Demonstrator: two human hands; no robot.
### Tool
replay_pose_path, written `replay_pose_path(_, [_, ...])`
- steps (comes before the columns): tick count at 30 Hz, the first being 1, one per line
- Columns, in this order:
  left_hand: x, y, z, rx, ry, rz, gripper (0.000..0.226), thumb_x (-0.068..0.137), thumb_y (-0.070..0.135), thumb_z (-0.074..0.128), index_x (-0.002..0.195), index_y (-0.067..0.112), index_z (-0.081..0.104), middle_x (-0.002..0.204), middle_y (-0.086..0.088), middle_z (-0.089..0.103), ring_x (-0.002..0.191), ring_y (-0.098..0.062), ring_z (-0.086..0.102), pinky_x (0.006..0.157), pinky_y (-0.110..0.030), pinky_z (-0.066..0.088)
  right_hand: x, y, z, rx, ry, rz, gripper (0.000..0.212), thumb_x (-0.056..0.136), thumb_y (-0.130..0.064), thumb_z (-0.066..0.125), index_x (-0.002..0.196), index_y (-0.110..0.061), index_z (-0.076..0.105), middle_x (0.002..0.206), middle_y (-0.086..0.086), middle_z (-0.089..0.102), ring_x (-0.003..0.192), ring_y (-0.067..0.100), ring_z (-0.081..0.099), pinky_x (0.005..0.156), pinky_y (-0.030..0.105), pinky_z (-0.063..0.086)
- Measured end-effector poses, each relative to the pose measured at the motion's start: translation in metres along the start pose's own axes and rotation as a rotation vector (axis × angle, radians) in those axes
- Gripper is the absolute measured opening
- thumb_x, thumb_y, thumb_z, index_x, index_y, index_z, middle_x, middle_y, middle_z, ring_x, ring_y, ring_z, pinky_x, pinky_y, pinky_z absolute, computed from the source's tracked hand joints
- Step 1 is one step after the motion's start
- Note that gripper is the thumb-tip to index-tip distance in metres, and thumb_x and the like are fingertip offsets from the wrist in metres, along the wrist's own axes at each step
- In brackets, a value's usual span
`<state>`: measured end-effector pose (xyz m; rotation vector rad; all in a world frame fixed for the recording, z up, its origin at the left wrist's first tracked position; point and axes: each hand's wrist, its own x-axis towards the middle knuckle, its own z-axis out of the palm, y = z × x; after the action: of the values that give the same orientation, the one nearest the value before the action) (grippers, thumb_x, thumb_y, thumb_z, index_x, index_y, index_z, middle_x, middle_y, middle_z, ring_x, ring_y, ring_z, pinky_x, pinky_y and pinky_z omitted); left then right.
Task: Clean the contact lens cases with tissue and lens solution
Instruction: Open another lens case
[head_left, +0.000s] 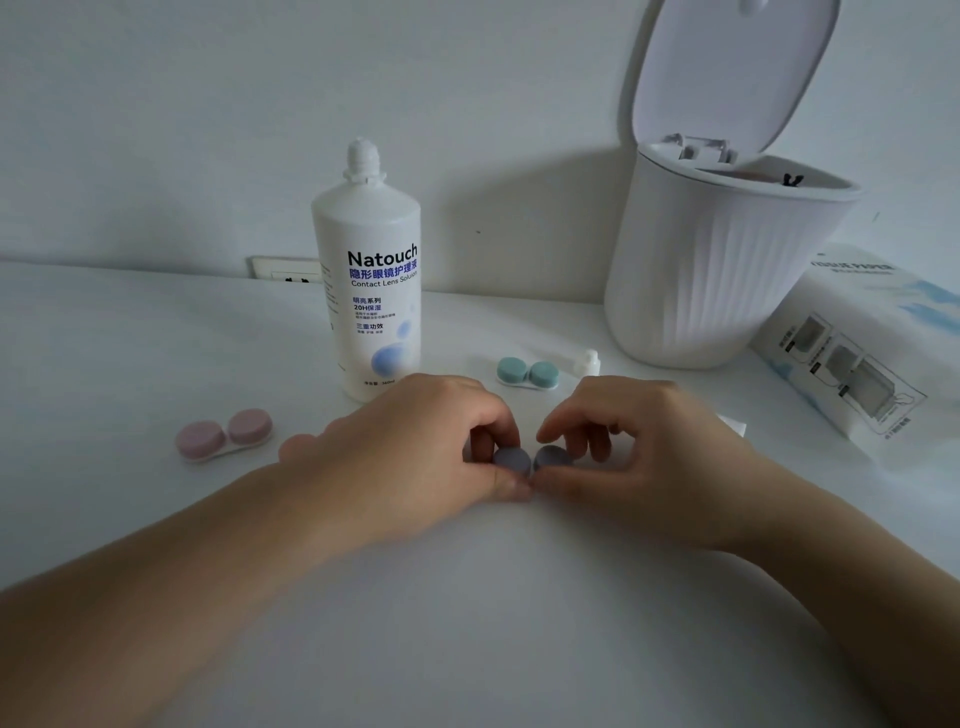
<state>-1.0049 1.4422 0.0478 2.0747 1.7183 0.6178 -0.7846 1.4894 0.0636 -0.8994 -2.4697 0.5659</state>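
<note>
Grey-blue twin caps of a small contact lens case (532, 459) sat at the centre of the frame on a white table (467, 623). The left hand (426, 447) pinched the left cap between curled fingers and thumb; the right hand (623, 441) pinched the right cap likewise. A pink lens case (223, 434) lay at left, a teal lens case (527, 373) just above the hands, beside a tall white bottle of lens solution (369, 275). A white ribbed bin (711, 270) with raised lid stood upper right, a tissue pack (857, 353) beside it.
</note>
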Motion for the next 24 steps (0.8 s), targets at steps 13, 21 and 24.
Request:
replay_pose_path(13, [0.0006, -0.0027, -0.0019, 0.007, -0.031, 0.084, 0.046, 0.061, 0.075, 0.062, 0.097, 0.047, 0.066, 0.096, 0.029, 0.058, 0.076, 0.009, 0.055, 0.059, -0.018, 0.037, -0.0002, -0.0036, -0.0007, 0.008, 0.024, 0.027, 0.021, 0.072, -0.047, 0.074, 0.082, -0.028, 0.074, 0.074, -0.009, 0.064, 0.073, 0.014, 0.062, 0.068, 0.037, 0.052])
replay_pose_path(21, [-0.0002, -0.0043, 0.0001, 0.025, -0.038, 0.062, 0.044, 0.061, 0.080, 0.057, 0.095, 0.053, 0.063, 0.097, 0.028, 0.057, 0.079, 0.005, 0.057, 0.065, -0.034, 0.054, -0.0030, -0.0054, -0.0059, 0.005, -0.058, -0.002, 0.022, 0.080, -0.040, 0.076, 0.100, -0.033, 0.074, 0.089, -0.014, 0.064, 0.083, 0.014, 0.062, 0.071, 0.030, 0.052])
replay_pose_path(24, [0.0009, -0.0050, 0.0001, 0.020, -0.041, 0.075, 0.046, 0.060, 0.080, 0.057, 0.097, 0.052, 0.063, 0.097, 0.029, 0.057, 0.079, 0.007, 0.056, 0.062, -0.027, 0.047, -0.0020, -0.0061, -0.0039, -0.035, -0.023, 0.019, 0.027, 0.074, -0.055, 0.068, 0.089, -0.032, 0.073, 0.078, -0.012, 0.063, 0.076, 0.014, 0.061, 0.068, 0.036, 0.051])
